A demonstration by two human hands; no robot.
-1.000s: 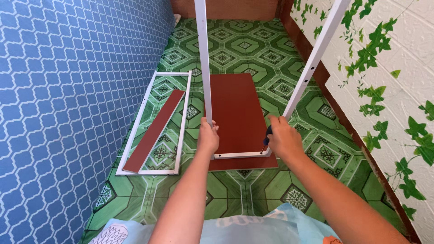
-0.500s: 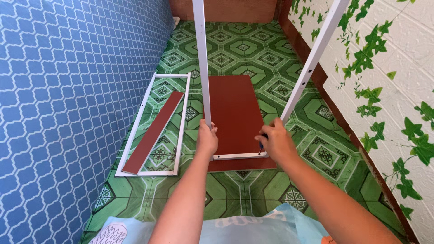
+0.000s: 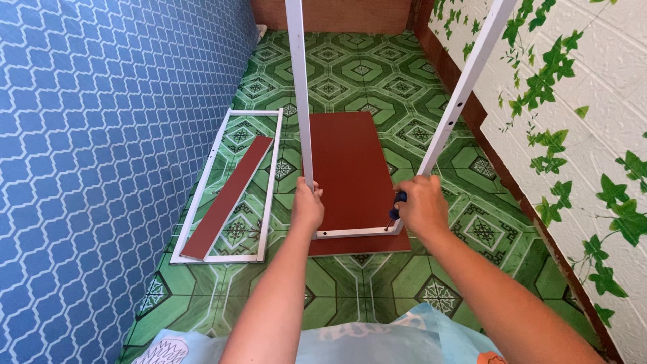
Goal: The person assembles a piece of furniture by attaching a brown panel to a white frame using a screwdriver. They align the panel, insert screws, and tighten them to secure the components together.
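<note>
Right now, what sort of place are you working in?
Probably a narrow room in a home: green patterned floor tiles, a blue patterned wall and a white brick-look wall with ivy hemming in the white frame.

white painted metal frame (image 3: 301, 101), matt brown board (image 3: 350, 168)

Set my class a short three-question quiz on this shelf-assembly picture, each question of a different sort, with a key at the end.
1. True or false: the left hand grips an upright white post of the white metal frame.
2. Which tool does the right hand hold at the frame's corner? A) a hammer B) a blue-handled screwdriver C) a saw
3. Fill in: the narrow brown strip lies inside a second white frame flat on the green tiled ______.

Key: 1 true; 2 B; 3 floor. The frame being worked on stands over the large brown board.
</note>
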